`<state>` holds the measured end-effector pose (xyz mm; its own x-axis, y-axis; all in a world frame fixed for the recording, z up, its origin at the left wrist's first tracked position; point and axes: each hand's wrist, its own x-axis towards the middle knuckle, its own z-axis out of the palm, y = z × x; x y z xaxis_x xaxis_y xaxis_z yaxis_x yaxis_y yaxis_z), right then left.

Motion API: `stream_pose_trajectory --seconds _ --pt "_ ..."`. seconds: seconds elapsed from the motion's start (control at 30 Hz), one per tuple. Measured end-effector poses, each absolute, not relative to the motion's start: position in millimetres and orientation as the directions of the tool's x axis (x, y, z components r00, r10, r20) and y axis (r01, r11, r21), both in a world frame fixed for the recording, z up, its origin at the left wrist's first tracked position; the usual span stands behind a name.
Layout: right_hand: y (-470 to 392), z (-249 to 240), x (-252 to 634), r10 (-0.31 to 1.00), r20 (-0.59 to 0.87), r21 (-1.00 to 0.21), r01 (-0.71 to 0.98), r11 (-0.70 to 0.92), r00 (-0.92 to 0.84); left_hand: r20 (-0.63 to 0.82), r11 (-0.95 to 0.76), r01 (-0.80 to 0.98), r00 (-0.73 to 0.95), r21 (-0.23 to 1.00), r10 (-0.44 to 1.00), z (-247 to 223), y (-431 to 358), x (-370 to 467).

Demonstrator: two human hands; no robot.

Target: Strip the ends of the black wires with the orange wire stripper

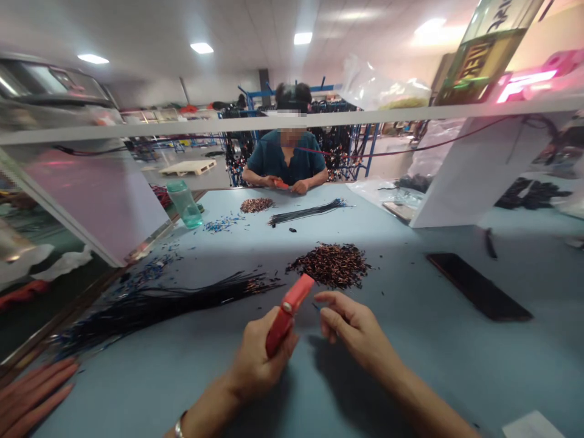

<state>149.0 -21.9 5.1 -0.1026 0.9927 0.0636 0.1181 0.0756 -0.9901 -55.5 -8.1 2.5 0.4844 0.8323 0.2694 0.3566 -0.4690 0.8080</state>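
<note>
My left hand (262, 353) is wrapped round a red hand tool (291, 313) like a stripper or crimper, its head pointing up and away. My right hand (349, 322) hovers just right of the tool's head, fingers loosely bent and apart, with nothing plainly held. A tiny dark-blue piece (316, 307) shows by its fingertips; I cannot tell whether it touches them. Just beyond both hands lies a pile of small copper-and-black pieces (337, 266). Left of the tool, a long bundle of thin black wires (177, 307) stretches across the table.
Another person's hand (39, 392) rests at the lower left. Opposite, a co-worker (286, 155) holds a red tool. A dark phone (479, 287) lies right on the blue table (410, 340). Beyond are a green bottle (185, 204), a second wire bundle (308, 213) and an overhead shelf (182, 128).
</note>
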Motion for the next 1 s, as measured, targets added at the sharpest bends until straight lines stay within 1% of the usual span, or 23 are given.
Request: stream_pose_trajectory --seconds 0.07,0.13,0.23,0.27,0.33,0.4,0.47,0.57,0.63,0.8,1.0 --pt "-19 7 151 0.997 0.064 -0.987 0.145 0.069 -0.038 0.149 -0.269 0.208 0.461 0.940 0.875 5 -6 -56" --pt "-18 7 152 0.998 0.060 -0.984 0.168 0.064 -0.028 0.073 -0.089 0.021 0.408 0.996 0.910 7 -4 -57" --pt "-19 6 150 0.996 0.047 -0.982 0.178 0.059 -0.074 -0.009 0.103 -0.245 0.357 0.964 0.934 9 -1 -57" --pt "-20 5 149 0.995 0.044 -0.981 0.183 0.059 -0.086 -0.044 0.169 -0.307 0.378 0.937 0.925 9 -1 -57" --pt "-21 5 148 0.995 0.053 -0.974 0.215 0.070 -0.083 -0.112 0.304 -0.372 0.458 0.877 0.882 9 -2 -56" --pt "-21 6 149 0.994 0.101 -0.958 0.267 0.108 -0.040 -0.154 0.408 -0.381 0.547 0.830 0.823 8 -5 -55" --pt "-21 9 150 0.981 0.193 -0.933 0.310 0.180 0.013 -0.167 0.476 -0.377 0.618 0.795 0.768 6 -10 -52" --pt "-21 12 153 0.948 0.315 -0.901 0.327 0.284 0.043 -0.169 0.553 -0.377 0.694 0.743 0.700 5 -17 -49" --pt "-22 13 153 0.934 0.355 -0.888 0.329 0.323 0.042 -0.166 0.591 -0.379 0.727 0.712 0.666 4 -19 -47" --pt "-25 14 152 0.919 0.390 -0.868 0.353 0.350 0.049 -0.168 0.617 -0.364 0.755 0.698 0.634 1 -21 -45" --pt "-27 17 151 0.932 0.354 -0.882 0.361 0.303 0.081 -0.205 0.605 -0.311 0.747 0.733 0.632 0 -22 -45"
